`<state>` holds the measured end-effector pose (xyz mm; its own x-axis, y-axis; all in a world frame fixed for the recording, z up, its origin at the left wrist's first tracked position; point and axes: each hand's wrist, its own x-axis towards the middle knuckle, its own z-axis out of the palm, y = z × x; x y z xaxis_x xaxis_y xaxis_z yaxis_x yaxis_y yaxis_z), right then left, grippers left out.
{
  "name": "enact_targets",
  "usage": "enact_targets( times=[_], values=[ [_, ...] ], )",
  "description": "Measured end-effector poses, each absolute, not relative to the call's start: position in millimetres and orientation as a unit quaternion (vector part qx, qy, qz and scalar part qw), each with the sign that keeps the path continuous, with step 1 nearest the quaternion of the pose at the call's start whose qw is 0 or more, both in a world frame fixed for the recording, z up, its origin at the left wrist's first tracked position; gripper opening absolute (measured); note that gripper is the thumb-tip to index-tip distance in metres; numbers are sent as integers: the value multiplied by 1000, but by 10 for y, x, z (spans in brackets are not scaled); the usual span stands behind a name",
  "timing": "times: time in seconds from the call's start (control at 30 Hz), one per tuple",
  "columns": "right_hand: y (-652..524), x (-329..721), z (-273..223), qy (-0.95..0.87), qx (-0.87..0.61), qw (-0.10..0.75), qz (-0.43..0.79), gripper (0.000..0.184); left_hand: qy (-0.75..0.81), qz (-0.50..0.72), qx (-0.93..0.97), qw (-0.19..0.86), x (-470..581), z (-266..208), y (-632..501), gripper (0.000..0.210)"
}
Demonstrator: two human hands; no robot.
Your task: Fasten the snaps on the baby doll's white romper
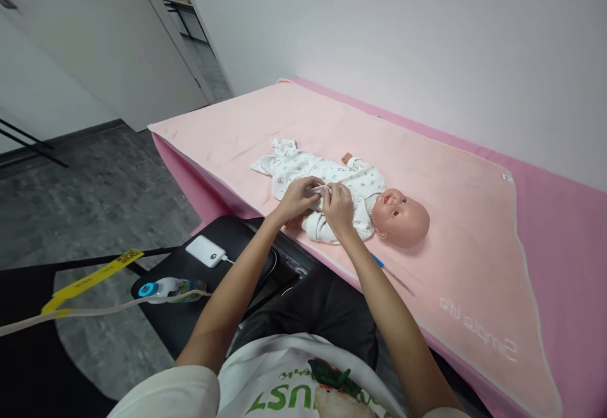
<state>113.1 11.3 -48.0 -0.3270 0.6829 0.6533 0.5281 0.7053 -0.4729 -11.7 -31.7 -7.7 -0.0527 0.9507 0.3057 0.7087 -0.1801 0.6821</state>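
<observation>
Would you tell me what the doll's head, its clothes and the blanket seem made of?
Head: probably vinyl or similar plastic, given its smooth, soft sheen.
Clothes: likely cotton or similar fabric, matt, printed and softly creased.
Blanket: perhaps fleece, judging by its matt, faintly creased surface; fibre unclear.

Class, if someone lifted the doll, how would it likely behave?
The doll's head looks smooth and rounded, so it might roll sideways. Its outfit is wrinkled, so it would probably bunch rather than stay stiff.

White wall (403, 38), gray floor (95, 196), open door (104, 32).
</observation>
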Motion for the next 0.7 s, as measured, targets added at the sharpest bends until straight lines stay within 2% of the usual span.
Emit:
enact_targets(
  times=[0.37,0.5,0.7],
  values=[
    [81,1132,-474,-798,-387,456,79,21,627,360,680,124,-218,-171,-275,26],
    [59,1135,-478,-803,-383,451,68,18,587,406,671,200,-298,-201,-260,23],
    [21,1120,-494,-795,-407,446,51,17,527,461,633,330,-367,-261,-221,42]
  ],
)
